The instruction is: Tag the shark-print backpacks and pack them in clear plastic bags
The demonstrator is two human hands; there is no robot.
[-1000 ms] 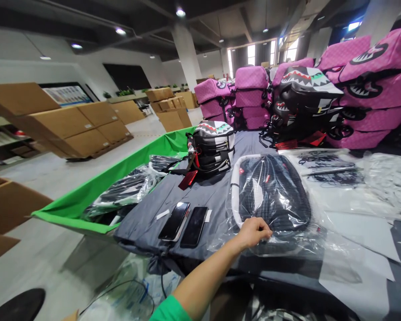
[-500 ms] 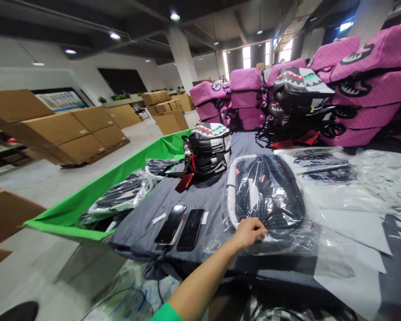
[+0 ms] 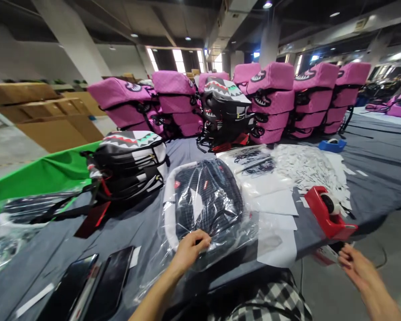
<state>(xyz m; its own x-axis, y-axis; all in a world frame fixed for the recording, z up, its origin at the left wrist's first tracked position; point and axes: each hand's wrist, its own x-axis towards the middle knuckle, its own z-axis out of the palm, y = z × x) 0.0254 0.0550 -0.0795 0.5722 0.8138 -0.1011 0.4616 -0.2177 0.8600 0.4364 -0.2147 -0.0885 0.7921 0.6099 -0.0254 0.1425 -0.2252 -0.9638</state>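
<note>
A dark backpack with a white edge lies in a clear plastic bag near the front of the cloth-covered table. My left hand is closed in a pinch on the bag's near edge. Off the table's front edge, at the lower right, is my right hand. Its fingers are curled together, and whatever may be between them is too small to make out. Just above it, a red tape dispenser with a white roll stands at the table's edge.
Two phones lie front left, near a black-and-white backpack. Stacked pink bags line the back. White sheets and a heap of small white pieces are right of the bagged backpack. A green-sided bin adjoins the left edge.
The view has swung right, bringing the tape dispenser into sight. My right hand has come into view at the lower right. My left hand stays at the plastic bag's near edge.
</note>
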